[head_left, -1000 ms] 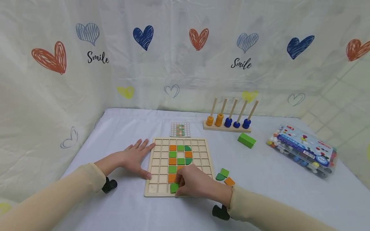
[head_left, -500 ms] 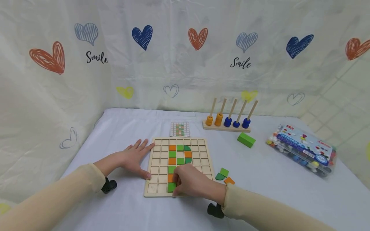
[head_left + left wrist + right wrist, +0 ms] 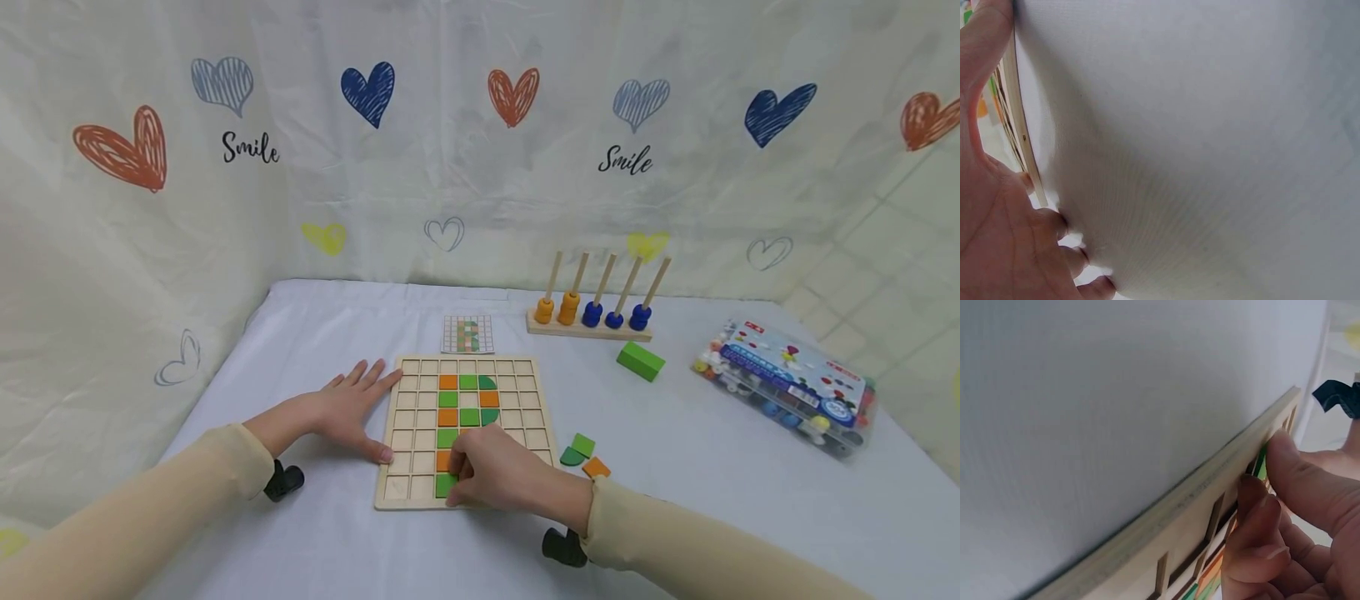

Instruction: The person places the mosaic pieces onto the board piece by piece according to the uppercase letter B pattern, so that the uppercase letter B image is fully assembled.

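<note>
A wooden grid board [image 3: 408, 492] lies on the white-covered table with orange and green tiles in its middle columns. My left hand [image 3: 348, 417] is spread flat at the board's left edge, thumb and one fingertip touching the rim. Over the lower middle of the board, my right hand [image 3: 498, 471] pinches a green square tile [image 3: 445, 486] in the bottom row, thumb at its near side. In the right wrist view that green tile [image 3: 1262, 464] shows as a thin strip beside the thumb. My right hand hides some cells behind it.
Right of the board lie a green square [image 3: 582, 445], a dark green rounded tile [image 3: 572, 457] and an orange tile [image 3: 597, 467]. A pattern card [image 3: 448, 335], peg stand [image 3: 592, 328], green block [image 3: 641, 362] and clear plastic box [image 3: 787, 387] stand farther back.
The green square tile has shifted slightly left and now lies straight in its bottom-row cell; it sat askew a second ago. My right hand moved left with it. My left hand has stayed put.
</note>
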The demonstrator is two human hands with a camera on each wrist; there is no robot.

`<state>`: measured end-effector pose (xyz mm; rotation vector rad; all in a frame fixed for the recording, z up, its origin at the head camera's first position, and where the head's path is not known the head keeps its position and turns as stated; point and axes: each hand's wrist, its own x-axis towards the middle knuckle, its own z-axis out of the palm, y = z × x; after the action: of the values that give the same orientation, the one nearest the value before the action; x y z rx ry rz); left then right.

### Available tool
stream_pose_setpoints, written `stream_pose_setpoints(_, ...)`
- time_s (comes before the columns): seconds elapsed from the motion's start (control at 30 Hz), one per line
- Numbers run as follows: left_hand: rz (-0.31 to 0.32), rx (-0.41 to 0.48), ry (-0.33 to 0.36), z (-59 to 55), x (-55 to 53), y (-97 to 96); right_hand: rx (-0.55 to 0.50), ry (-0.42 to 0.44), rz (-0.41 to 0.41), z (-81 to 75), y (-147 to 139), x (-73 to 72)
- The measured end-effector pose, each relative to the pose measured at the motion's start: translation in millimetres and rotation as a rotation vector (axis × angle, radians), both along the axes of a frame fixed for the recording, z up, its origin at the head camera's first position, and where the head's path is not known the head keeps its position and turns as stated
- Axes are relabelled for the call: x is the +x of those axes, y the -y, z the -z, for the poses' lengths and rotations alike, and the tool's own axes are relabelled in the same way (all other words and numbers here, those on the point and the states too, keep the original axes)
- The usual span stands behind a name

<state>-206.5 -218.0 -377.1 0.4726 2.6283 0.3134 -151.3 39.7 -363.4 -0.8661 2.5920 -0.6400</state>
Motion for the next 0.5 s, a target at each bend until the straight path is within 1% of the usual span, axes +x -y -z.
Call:
stream_pose_setpoints(0.3, 0.006, 0.000, -0.006, 1.3, -1.5, 0.1, 0.020, -0.040, 0.031, 1.5, 2.5, 2.5)
stream_pose_setpoints(0.5, 0.001, 0.001, -0.004, -0.4, 0.1, -1.0, 0.027, -0.050, 0.036, 2.1, 2.7, 3.6)
